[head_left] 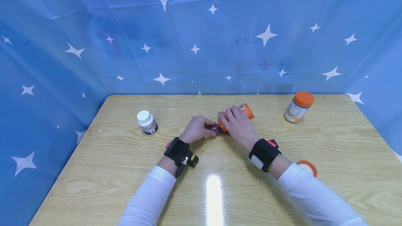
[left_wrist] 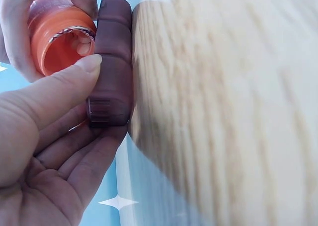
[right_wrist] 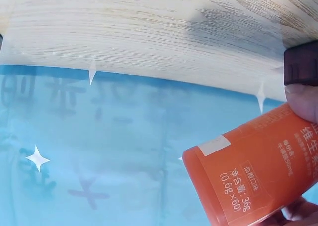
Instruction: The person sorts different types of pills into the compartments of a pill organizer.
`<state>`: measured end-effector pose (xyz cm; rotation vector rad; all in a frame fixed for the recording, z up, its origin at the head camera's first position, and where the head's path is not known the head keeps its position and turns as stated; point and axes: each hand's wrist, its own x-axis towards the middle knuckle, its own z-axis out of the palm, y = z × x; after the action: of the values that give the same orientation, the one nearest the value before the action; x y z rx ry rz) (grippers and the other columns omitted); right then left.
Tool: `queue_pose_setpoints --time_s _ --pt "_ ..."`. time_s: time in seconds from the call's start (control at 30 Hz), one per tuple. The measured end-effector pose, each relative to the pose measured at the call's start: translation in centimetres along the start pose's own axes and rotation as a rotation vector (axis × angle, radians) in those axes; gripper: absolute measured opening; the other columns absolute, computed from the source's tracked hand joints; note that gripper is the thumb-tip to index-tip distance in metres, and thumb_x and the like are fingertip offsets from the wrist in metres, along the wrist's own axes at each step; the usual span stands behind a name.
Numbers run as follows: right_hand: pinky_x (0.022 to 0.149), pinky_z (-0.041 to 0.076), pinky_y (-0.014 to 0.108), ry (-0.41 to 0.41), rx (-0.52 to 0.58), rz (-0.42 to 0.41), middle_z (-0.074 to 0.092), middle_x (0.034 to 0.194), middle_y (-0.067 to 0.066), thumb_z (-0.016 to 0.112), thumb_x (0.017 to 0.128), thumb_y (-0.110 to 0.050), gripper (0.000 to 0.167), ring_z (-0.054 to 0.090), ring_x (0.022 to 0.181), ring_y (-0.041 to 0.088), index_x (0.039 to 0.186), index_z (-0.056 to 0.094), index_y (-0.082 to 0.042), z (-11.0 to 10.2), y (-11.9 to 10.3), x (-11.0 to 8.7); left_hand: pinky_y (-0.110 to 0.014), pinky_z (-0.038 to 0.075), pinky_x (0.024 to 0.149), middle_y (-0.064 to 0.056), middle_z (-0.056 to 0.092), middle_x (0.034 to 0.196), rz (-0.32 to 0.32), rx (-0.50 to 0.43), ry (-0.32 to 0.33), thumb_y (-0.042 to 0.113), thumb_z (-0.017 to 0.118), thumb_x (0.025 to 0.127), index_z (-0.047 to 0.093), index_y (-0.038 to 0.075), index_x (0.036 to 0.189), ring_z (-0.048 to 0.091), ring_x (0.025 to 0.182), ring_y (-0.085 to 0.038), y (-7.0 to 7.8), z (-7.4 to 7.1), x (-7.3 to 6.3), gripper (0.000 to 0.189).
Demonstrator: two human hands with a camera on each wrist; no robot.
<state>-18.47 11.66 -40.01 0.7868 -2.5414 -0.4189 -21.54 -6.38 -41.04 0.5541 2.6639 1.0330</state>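
My left hand [head_left: 198,128] pinches the near end of a dark brown segmented pill box [left_wrist: 115,62], thumb on one side and fingers on the other. The box is low at the tabletop. My right hand [head_left: 239,125] grips an orange vitamin bottle [right_wrist: 248,171], tilted with its mouth toward the pill box. The bottle is uncapped, and pale tablets [left_wrist: 82,45] show inside its mouth in the left wrist view. Whether any tablet lies in the box cannot be made out.
A white bottle [head_left: 147,122] stands at the left of the wooden table [head_left: 100,177]. An orange-lidded jar [head_left: 298,107] stands at the back right. Partly behind my right sleeve lies an orange-rimmed cap [head_left: 309,167], its pale inside facing up. A blue starry curtain [head_left: 201,62] borders the table.
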Motion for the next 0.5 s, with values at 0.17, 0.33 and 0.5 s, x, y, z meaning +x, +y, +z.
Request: queue_pose_setpoints --time_s 0.17,0.33,0.5 --pt "0.100 0.041 0.039 0.021 -0.038 -0.016 0.051 0.106 0.012 0.073 0.076 -0.005 0.052 0.046 0.105 0.029 0.123 0.053 -0.010 0.05 -0.02 0.05 -0.016 0.040 0.061 -0.009 0.069 0.108 0.002 -0.012 -0.001 0.014 0.076 0.075 0.068 0.008 0.110 0.061 0.087 -0.014 -0.13 0.06 0.12 0.037" --pt "0.098 0.042 0.037 0.058 -0.099 -0.050 0.052 0.105 0.012 0.073 0.076 -0.004 0.049 0.046 0.101 0.028 0.121 0.053 -0.008 0.30 -0.10 0.11 -0.016 0.043 0.066 -0.009 0.068 0.110 -0.009 -0.027 -0.001 0.014 0.077 0.074 0.069 0.008 0.110 0.062 0.097 -0.017 -0.11 0.04 0.14 0.037" --pt "0.097 0.043 0.037 0.082 -0.123 -0.058 0.053 0.104 0.012 0.070 0.078 -0.003 0.044 0.047 0.099 0.028 0.119 0.055 -0.007 0.42 -0.18 0.17 -0.017 0.043 0.066 -0.009 0.068 0.110 -0.012 -0.034 -0.002 0.014 0.076 0.074 0.068 0.008 0.110 0.063 0.098 -0.018 -0.14 0.06 0.19 0.037"
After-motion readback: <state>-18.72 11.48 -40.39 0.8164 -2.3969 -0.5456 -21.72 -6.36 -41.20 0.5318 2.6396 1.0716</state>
